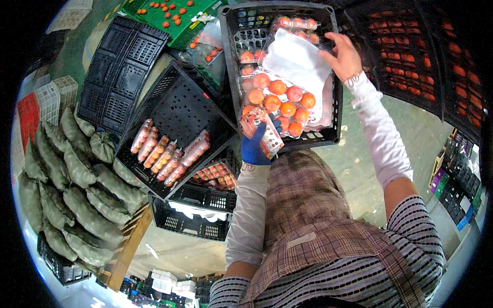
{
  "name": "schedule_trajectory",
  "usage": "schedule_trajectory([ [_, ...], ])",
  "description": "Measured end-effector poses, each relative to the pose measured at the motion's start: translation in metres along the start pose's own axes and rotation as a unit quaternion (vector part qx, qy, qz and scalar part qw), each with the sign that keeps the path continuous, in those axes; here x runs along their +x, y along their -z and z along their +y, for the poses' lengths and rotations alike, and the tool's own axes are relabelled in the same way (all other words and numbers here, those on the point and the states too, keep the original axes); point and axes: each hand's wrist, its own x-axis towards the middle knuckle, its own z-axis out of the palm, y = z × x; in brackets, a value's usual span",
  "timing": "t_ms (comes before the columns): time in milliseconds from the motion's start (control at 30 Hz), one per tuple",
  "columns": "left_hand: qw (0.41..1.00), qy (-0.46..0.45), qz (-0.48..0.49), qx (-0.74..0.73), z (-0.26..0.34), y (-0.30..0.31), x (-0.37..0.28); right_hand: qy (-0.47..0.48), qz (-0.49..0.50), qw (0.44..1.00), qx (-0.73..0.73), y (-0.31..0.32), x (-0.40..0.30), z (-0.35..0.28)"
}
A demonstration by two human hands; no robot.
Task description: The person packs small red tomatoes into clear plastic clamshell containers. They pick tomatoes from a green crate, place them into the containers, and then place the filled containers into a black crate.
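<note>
In front of me stands a black plastic crate [232,73] with clear packs of tomatoes. Loose-looking tomatoes [287,109] lie in its near half, partly on a white sheet [298,57]. My left hand [255,144], in a blue glove with bare fingertips, holds a small stack of printed cards or labels [272,139] at the crate's near left corner. My bare right hand [344,57] is over the crate's right rim, fingers apart, beside the white sheet; nothing shows in it. Both forearms wear white sleeves.
At the left, a tilted black crate [173,96] holds several tomato packs [163,154]. Behind it are a folded black crate [119,73] and a green tray [181,32] with tomatoes. Full sacks [81,165] are piled at far left. Stacked crates of tomatoes [408,57] stand at right.
</note>
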Motion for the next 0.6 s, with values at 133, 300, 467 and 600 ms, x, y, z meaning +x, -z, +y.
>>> schedule_trajectory([
  [133, 0.998, 0.008, 0.048, 0.029, -0.008, 0.005, 0.008, -0.115, -0.219, 0.92, 0.303, 0.006, -0.052, -0.101],
  [300, 0.986, -0.115, -0.041, 0.114, -0.03, 0.011, 0.024, -0.163, -0.329, 0.806, 0.464, -0.026, -0.093, -0.129],
  [467, 0.997, 0.065, -0.03, -0.001, -0.014, 0.0, -0.002, -0.008, -0.311, 0.876, 0.368, -0.012, -0.089, -0.129],
  [600, 0.999, 0.042, -0.026, 0.021, -0.009, 0.001, -0.007, 0.116, -0.321, 0.899, 0.275, -0.005, -0.083, -0.126],
])
